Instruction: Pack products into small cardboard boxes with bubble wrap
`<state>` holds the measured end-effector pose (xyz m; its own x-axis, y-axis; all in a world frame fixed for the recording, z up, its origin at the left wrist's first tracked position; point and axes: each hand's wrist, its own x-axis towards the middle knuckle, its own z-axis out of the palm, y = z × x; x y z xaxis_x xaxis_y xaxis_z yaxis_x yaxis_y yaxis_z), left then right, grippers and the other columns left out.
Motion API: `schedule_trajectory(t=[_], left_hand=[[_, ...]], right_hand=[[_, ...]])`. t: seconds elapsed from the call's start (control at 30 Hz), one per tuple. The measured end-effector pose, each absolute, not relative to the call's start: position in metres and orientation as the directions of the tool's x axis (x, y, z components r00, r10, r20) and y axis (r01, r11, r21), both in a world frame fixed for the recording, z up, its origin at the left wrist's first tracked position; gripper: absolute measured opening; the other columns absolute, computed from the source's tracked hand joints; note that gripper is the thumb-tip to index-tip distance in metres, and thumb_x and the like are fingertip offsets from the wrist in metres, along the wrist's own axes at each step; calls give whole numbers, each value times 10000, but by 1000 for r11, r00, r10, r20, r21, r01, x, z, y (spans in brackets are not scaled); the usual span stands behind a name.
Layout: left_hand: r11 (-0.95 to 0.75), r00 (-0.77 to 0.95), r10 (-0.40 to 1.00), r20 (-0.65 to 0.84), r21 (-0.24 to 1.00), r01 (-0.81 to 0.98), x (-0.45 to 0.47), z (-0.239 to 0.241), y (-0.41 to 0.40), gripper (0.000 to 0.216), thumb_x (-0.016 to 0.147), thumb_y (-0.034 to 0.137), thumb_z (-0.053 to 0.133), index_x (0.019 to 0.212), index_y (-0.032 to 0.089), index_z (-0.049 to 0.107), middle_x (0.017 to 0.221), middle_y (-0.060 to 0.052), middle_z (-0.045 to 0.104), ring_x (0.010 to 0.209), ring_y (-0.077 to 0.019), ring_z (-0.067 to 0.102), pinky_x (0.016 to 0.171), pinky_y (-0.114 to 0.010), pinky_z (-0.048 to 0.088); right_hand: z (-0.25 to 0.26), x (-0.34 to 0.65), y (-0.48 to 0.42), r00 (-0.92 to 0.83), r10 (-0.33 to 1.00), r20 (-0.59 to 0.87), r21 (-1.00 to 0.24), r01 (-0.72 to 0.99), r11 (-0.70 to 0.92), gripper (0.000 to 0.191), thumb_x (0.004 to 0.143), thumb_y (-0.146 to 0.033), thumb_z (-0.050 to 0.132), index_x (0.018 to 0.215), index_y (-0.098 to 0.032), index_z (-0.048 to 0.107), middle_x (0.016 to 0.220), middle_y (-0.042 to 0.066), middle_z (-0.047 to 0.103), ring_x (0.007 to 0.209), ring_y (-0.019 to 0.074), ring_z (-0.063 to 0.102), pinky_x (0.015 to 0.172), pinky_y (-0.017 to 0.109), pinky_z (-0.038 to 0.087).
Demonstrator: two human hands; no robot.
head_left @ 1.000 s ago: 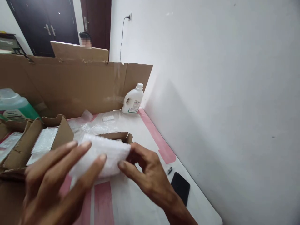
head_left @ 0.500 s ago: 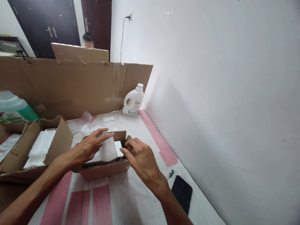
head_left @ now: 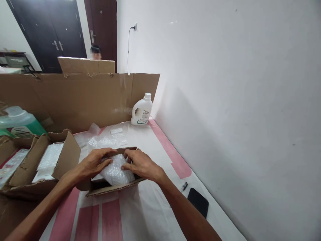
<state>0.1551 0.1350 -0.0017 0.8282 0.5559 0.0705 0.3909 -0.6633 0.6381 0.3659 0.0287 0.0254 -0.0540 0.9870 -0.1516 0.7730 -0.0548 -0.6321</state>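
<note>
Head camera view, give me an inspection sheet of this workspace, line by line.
Surface: white table with pink stripes.
Job's things: bubble-wrapped packet lying in a small open cardboard box.
Clutter: larger open carton with white packs on the left, green jug, white bottle, black phone, small dark item, loose plastic wrap.
Hands: left hand and right hand both rest flat on the packet, fingers spread.
Cables: black cord hanging from a wall socket.
Surroundings: cardboard screen, white wall, dark doors, another person behind the cardboard.
</note>
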Motion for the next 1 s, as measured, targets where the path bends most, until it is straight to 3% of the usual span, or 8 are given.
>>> schedule_trajectory(t=[0.17,0.27,0.4,0.5,0.6,0.7,0.87,1.0], left_hand=[[-753,799,602,2,335,566,158,-3,128,258,881,209,562,1096,195,703,1078,-98,715,971,-270,689,848,-402,527],[-760,761,633,139,297,578,152,8,117,214,940,282,555,1084,200,691,1075,-89,689,991,-262,668,851,-392,519],[-807,741,577,344,382,451,144,25,88,267,1013,360,475,1159,247,667,1102,-54,681,1025,-201,649,908,-343,498],[-812,806,540,243,404,422,146,29,65,299,1014,423,472,1190,303,681,1137,-43,692,1065,-209,643,940,-358,488],[-761,820,571,40,399,511,150,24,55,379,983,532,491,1121,279,737,1026,-58,714,973,-240,676,880,-384,514],[-716,801,599,-10,441,541,145,19,58,414,970,568,495,1117,275,747,1013,-55,713,950,-230,693,857,-368,535],[-640,631,734,253,570,516,103,17,56,404,892,597,604,1183,336,706,1230,-42,683,1140,-254,662,1000,-390,530],[-290,84,955,286,828,480,77,-25,38,562,934,634,471,1408,337,527,1482,-54,549,1331,-292,563,1174,-508,414]], right_hand=[[29,354,25,121,965,-234,-344,918,-199,219,821,-323,763,980,-190,692,955,117,711,956,290,647,686,314,387],[34,354,18,185,962,-203,-382,889,-252,299,792,-405,807,957,-186,686,972,118,700,843,257,649,649,311,386],[45,362,-1,194,981,18,-595,791,-146,194,888,-370,746,857,-198,662,820,26,676,719,175,601,639,285,401],[45,362,-7,86,977,195,-633,772,59,89,975,-248,641,924,-196,693,921,29,702,854,167,624,785,284,443],[38,357,-4,-146,983,108,-607,773,181,142,980,-211,623,888,-180,726,927,44,717,898,178,639,813,285,442],[37,357,-3,-167,985,35,-637,756,151,175,961,-195,629,824,-178,735,861,36,714,797,166,645,730,276,437],[39,385,-29,201,938,281,-842,522,140,216,986,-378,595,936,-233,747,960,24,743,881,185,662,790,297,482],[-21,402,-35,523,842,133,-988,135,73,496,947,-662,522,1087,-230,721,1202,95,719,1069,268,666,864,374,522]])
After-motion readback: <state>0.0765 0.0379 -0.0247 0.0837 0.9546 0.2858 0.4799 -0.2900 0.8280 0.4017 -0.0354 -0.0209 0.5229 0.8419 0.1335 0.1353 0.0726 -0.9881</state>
